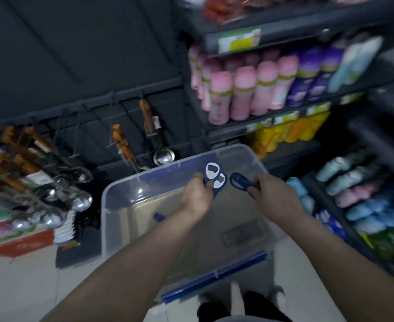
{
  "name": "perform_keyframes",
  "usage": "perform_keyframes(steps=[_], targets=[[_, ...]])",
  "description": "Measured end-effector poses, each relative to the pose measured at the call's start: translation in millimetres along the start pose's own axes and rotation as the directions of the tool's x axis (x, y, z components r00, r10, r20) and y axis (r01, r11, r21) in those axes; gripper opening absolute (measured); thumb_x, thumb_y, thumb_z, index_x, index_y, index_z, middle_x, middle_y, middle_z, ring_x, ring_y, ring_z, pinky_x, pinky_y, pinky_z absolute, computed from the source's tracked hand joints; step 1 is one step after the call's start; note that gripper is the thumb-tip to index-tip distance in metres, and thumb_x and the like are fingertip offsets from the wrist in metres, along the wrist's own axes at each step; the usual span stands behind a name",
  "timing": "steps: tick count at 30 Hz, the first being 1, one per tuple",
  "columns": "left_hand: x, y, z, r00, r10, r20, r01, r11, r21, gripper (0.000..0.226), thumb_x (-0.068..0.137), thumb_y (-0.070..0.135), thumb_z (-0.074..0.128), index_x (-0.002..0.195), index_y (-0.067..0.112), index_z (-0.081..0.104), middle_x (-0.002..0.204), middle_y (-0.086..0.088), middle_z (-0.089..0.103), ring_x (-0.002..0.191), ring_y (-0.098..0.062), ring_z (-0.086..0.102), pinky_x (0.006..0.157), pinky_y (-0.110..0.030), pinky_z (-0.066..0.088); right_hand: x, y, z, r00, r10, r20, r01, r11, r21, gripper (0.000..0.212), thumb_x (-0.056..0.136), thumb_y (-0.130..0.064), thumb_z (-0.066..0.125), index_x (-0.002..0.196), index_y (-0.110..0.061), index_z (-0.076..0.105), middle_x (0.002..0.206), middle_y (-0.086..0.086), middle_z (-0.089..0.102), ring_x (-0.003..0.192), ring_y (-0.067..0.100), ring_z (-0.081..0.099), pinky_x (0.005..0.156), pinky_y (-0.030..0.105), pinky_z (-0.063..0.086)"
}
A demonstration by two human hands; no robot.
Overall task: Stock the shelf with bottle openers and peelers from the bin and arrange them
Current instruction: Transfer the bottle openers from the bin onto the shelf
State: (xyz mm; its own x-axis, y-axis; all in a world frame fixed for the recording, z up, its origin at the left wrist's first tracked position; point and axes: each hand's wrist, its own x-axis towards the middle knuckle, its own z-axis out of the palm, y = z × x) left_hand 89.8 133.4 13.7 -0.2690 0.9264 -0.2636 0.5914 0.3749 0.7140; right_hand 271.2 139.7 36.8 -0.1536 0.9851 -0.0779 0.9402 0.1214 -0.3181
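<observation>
Both of my hands are raised over a clear plastic bin (112, 205) on the floor. My left hand (197, 196) grips two dark blue bottle openers (214, 176) with silvery heads, fanned upward. My right hand (273, 194) pinches a dark blue peeler (239, 181) by its handle, its loop pointing left toward the openers. One more small blue item (159, 216) lies on the bin's floor at the left. The frame is motion-blurred.
Peg hooks (112, 103) on the dark back panel carry wooden-handled ladles and scoops (149, 126), with several more utensils (35, 173) crowded at the left. Shelves at the right hold pink bottles (242, 94), yellow bottles (291, 131) and wrapped packs (358, 194). The bin's blue-edged lid (214, 274) lies at its near side.
</observation>
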Motion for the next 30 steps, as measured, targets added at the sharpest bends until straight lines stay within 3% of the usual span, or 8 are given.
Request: perform_keyframes(steps=[6, 10, 13, 16, 21, 25, 27, 30], targets=[[-10.5, 104.9, 63.9, 0.952, 0.264, 0.154, -0.263, 0.964, -0.025, 0.017, 0.096, 0.026, 0.051, 0.094, 0.009, 0.051, 0.104, -0.016, 0.064, 0.096, -0.034, 0.060, 0.078, -0.037, 0.047, -40.2, 84.8, -68.9, 0.928, 0.293, -0.231, -0.287, 0.956, 0.057, 0.017, 0.092, -0.037, 0.054, 0.098, -0.021, 0.055, 0.105, 0.006, 0.064, 0.101, 0.030, 0.059, 0.072, 0.035, 0.039], [-38.4, 179.8, 119.3, 0.891, 0.414, 0.187, -0.410, 0.910, -0.062, 0.015, 0.096, 0.026, 0.053, 0.094, 0.012, 0.052, 0.095, -0.007, 0.061, 0.092, -0.029, 0.056, 0.068, -0.030, 0.034, -82.8, 166.5, -114.8, 0.847, 0.430, -0.313, -0.414, 0.903, 0.119, 0.018, 0.091, -0.038, 0.054, 0.090, -0.020, 0.051, 0.103, 0.007, 0.064, 0.098, 0.031, 0.059, 0.071, 0.036, 0.041], [-71.2, 237.5, 168.2, 0.823, 0.506, 0.258, -0.501, 0.861, -0.089, 0.016, 0.097, 0.026, 0.052, 0.088, 0.013, 0.048, 0.081, 0.003, 0.053, 0.080, -0.020, 0.050, 0.060, -0.031, 0.030, -125.1, 235.3, -149.0, 0.744, 0.538, -0.396, -0.515, 0.840, 0.173, 0.020, 0.092, -0.038, 0.054, 0.098, -0.019, 0.053, 0.102, 0.006, 0.064, 0.096, 0.030, 0.059, 0.070, 0.035, 0.043], [-105.5, 292.2, 222.5, 0.740, 0.594, 0.316, -0.598, 0.796, -0.095, 0.017, 0.096, 0.024, 0.053, 0.084, 0.013, 0.048, 0.082, -0.002, 0.055, 0.079, -0.023, 0.051, 0.065, -0.033, 0.034, -166.2, 294.1, -179.0, 0.643, 0.621, -0.448, -0.606, 0.770, 0.198, 0.022, 0.094, -0.039, 0.053, 0.099, -0.018, 0.052, 0.099, 0.006, 0.064, 0.086, 0.029, 0.059, 0.064, 0.033, 0.042], [-163.6, 367.3, 302.8, 0.595, 0.706, 0.385, -0.712, 0.685, -0.156, 0.026, 0.094, 0.019, 0.053, 0.071, 0.017, 0.040, 0.067, -0.001, 0.045, 0.071, -0.027, 0.046, 0.063, -0.036, 0.032, -214.8, 373.4, -217.1, 0.481, 0.708, -0.517, -0.699, 0.666, 0.262, 0.024, 0.092, -0.040, 0.054, 0.104, -0.018, 0.055, 0.111, 0.009, 0.064, 0.105, 0.031, 0.060, 0.078, 0.037, 0.044], [-183.0, 400.6, 340.5, 0.486, 0.759, 0.434, -0.797, 0.588, -0.136, 0.014, 0.097, 0.018, 0.049, 0.092, 0.005, 0.049, 0.078, -0.012, 0.051, 0.078, -0.033, 0.048, 0.063, -0.035, 0.028, -229.0, 413.3, -229.0, 0.430, 0.761, -0.486, -0.738, 0.606, 0.297, 0.024, 0.093, -0.039, 0.054, 0.106, -0.019, 0.055, 0.110, 0.011, 0.065, 0.104, 0.031, 0.060, 0.078, 0.036, 0.044], [-180.5, 416.4, 358.6, 0.471, 0.767, 0.435, -0.822, 0.561, -0.099, 0.023, 0.099, 0.020, 0.047, 0.108, -0.001, 0.051, 0.091, -0.022, 0.058, 0.088, -0.041, 0.054, 0.065, -0.038, 0.033, -228.7, 429.7, -232.3, 0.412, 0.775, -0.480, -0.748, 0.588, 0.308, 0.023, 0.094, -0.038, 0.052, 0.108, -0.019, 0.055, 0.111, 0.009, 0.064, 0.104, 0.031, 0.060, 0.078, 0.037, 0.043], [-168.4, 441.0, 383.4, 0.472, 0.763, 0.441, -0.837, 0.545, -0.047, 0.026, 0.099, 0.022, 0.046, 0.115, 0.002, 0.051, 0.094, -0.019, 0.060, 0.094, -0.040, 0.057, 0.067, -0.038, 0.038, -220.7, 454.0, -236.7, 0.376, 0.809, -0.452, -0.765, 0.546, 0.340, 0.023, 0.096, -0.037, 0.049, 0.109, -0.019, 0.055, 0.110, 0.007, 0.065, 0.104, 0.030, 0.059, 0.075, 0.035, 0.040]])
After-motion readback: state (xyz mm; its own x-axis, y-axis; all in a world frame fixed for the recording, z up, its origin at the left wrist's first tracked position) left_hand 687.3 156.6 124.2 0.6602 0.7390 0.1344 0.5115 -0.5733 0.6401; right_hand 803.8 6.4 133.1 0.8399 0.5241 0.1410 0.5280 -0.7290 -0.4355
